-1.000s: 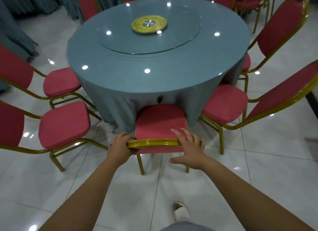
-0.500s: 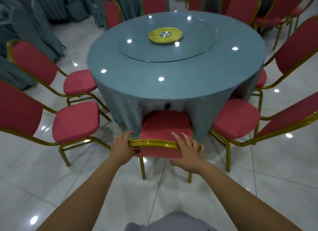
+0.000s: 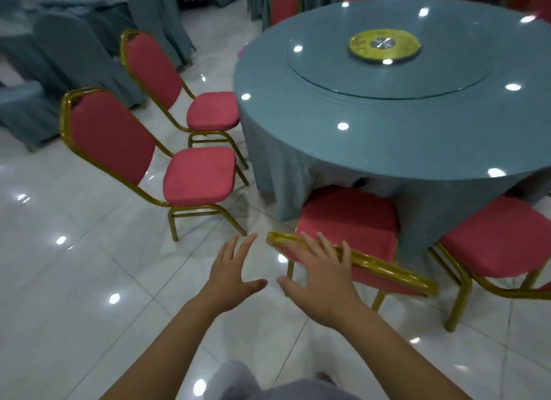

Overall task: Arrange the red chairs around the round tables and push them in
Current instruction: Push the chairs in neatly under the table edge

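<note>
A round table (image 3: 372, 137) with a blue-grey cloth and a glass turntable fills the upper right. A red chair with a gold frame (image 3: 351, 221) stands pushed in under the table's near edge. My right hand (image 3: 316, 277) hovers with spread fingers over the left end of its gold backrest rail. My left hand (image 3: 231, 268) is open in the air, left of the rail, touching nothing. Two more red chairs, a nearer one (image 3: 196, 176) and a farther one (image 3: 213, 113), stand at the table's left with seats outside the cloth. Another red chair (image 3: 501, 238) is at the right.
Glossy white tiled floor (image 3: 74, 280) stretches left and in front. Chairs and tables draped in grey-blue cloth (image 3: 59, 57) crowd the upper left. More red chairs (image 3: 284, 0) stand behind the table. A yellow disc (image 3: 384, 45) sits on the turntable.
Both hands have let go of the pushed-in chair's backrest and opened. The view has swung left, so the table now sits to the right.
</note>
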`<act>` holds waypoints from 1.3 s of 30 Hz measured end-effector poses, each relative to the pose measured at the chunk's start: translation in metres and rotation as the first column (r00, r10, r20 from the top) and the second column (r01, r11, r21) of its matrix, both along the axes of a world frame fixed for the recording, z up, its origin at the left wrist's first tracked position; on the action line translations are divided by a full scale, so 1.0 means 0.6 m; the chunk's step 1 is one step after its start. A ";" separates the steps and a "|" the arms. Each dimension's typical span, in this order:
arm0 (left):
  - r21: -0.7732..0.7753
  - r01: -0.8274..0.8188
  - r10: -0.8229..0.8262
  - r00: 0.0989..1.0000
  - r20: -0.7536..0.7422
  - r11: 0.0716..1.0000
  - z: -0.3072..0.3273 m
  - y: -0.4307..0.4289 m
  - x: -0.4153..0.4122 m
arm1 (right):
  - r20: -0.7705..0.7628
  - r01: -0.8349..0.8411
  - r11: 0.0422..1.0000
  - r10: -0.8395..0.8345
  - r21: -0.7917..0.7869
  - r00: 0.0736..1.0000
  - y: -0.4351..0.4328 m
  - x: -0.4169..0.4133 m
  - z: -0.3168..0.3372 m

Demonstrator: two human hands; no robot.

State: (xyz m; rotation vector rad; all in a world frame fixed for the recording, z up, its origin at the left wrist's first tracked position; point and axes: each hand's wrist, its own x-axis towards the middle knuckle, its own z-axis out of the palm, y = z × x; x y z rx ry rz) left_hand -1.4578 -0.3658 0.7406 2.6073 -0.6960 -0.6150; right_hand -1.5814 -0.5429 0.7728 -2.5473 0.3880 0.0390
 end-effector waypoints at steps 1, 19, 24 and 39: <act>0.001 -0.028 0.028 1.000 0.004 1.000 0.007 0.019 0.015 | -0.006 -0.026 1.000 0.026 0.005 1.000 0.020 0.019 -0.002; 0.101 -0.309 0.299 0.949 0.101 0.946 0.014 0.573 0.447 | -0.210 -0.166 0.981 0.184 0.100 0.960 0.419 0.534 0.001; 0.062 -0.360 0.355 0.931 0.085 0.931 0.006 0.648 0.551 | -0.207 -0.165 0.981 0.183 0.102 0.961 0.481 0.637 -0.003; 0.129 -0.369 0.363 0.929 0.073 0.920 0.030 0.744 1.032 | -0.131 -0.088 0.891 0.162 0.446 0.978 0.597 1.221 -0.051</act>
